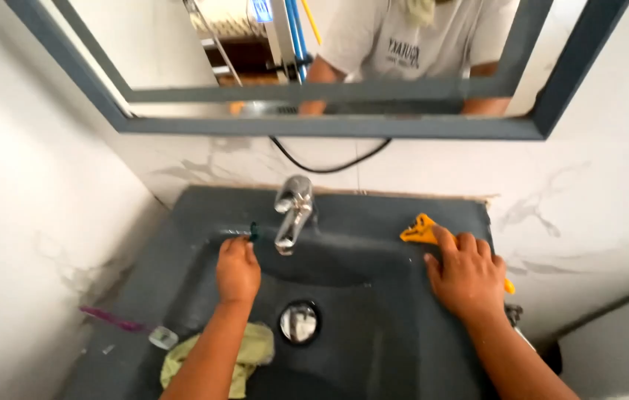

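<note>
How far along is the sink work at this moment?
Done: little can be judged; the dark sink shows wet patches. In hand: the right hand presses a yellow cloth on the rim; the left hand reaches beside the chrome tap. Left: a green cloth lies unused.

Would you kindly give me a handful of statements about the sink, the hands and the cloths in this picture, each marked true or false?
1. The right hand rests on a yellow cloth on the rim of the sink. True.
2. The left hand grips the handle of the tap. False: it rests on the sink's edge beside the chrome tap, next to a small green item.
3. The sink is white. False: it is dark grey; the walls are white.
4. A pale green cloth lies under the left forearm. True.
5. A purple-handled tool lies at the sink's left edge. True.
</note>
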